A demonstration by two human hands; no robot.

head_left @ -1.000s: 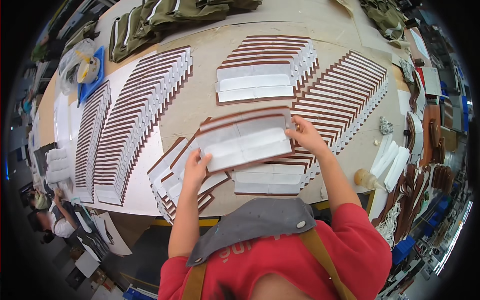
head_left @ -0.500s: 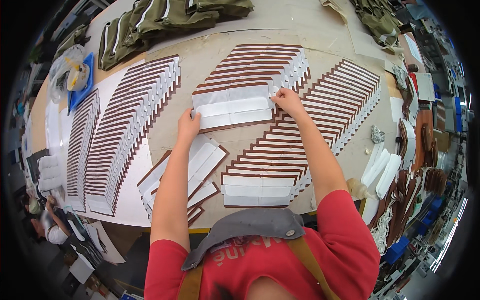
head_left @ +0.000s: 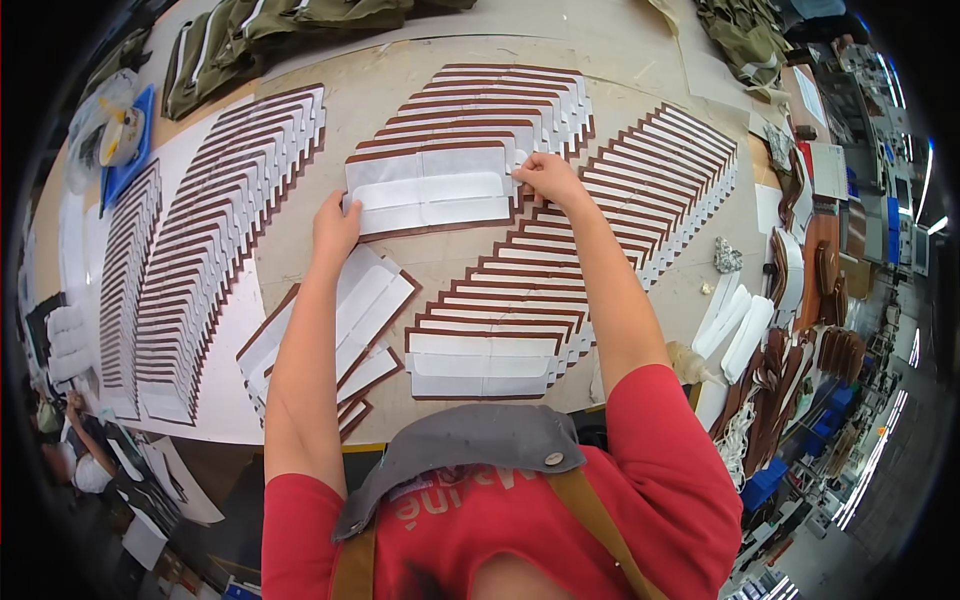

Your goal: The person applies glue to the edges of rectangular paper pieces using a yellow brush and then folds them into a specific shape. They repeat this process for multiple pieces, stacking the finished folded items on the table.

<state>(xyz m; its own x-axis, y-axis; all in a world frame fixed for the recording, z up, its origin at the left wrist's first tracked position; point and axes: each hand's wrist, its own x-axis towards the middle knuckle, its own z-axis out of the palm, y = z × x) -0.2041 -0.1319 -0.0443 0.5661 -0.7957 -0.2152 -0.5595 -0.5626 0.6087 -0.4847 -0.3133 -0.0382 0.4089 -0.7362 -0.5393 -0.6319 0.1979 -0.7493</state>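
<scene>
A white-lined panel with brown edges [head_left: 432, 168] lies at the front of the middle overlapping row of similar panels [head_left: 490, 92]. My left hand [head_left: 337, 228] grips its left edge, with the thumb on top and the fingers partly hidden. At the opposite edge my right hand [head_left: 549, 182] has its fingers pinched together on the panel's upper right side, next to a small rounded white tab [head_left: 520, 158]. Several loose panels [head_left: 372, 300] lie askew beside my left forearm. Another fanned row of panels [head_left: 560, 265] runs under my right forearm.
Two more fanned rows of panels [head_left: 215, 210] spread at the left. Beyond them a tub [head_left: 122, 138] sits on a blue tray [head_left: 145, 150]. Olive fabric pieces [head_left: 270, 30] lie at the far edge. White strips [head_left: 735, 325] and brown strips [head_left: 780, 375] lie at the right.
The whole view has shifted, so the table and both hands appear a little further left and higher. Both hands stay at the same edges of the panel.
</scene>
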